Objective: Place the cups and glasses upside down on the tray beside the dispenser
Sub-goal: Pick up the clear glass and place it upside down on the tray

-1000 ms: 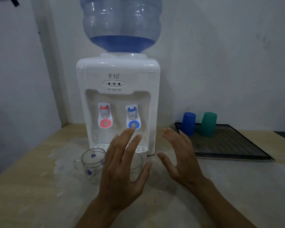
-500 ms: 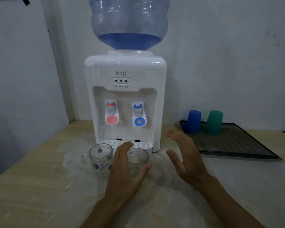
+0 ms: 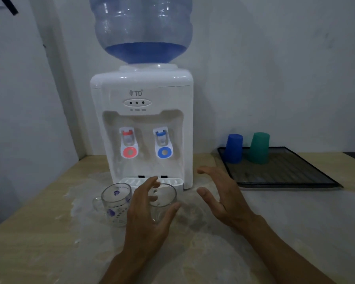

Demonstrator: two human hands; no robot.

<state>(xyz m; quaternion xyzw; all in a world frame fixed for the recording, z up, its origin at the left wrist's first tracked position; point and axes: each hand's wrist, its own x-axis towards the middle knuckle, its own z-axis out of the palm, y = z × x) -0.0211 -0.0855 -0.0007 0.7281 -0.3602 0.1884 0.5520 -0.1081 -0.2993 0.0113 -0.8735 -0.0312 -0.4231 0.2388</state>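
Left hand (image 3: 147,220) cupped open around glass (image 3: 166,198), right hand (image 3: 223,199) spread, bare counter (image 3: 295,222) up to tray (image 3: 307,182) edge.

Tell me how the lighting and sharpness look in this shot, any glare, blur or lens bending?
Head view: dim, flat indoor light with a bluish cast; soft highlights on the white plastic water dispenser and its blue bottle; the two clear glass mugs are low in contrast; the left hand and right hand look slightly soft; wide-angle bending tilts the wall edges and skews the dark ribbed tray.
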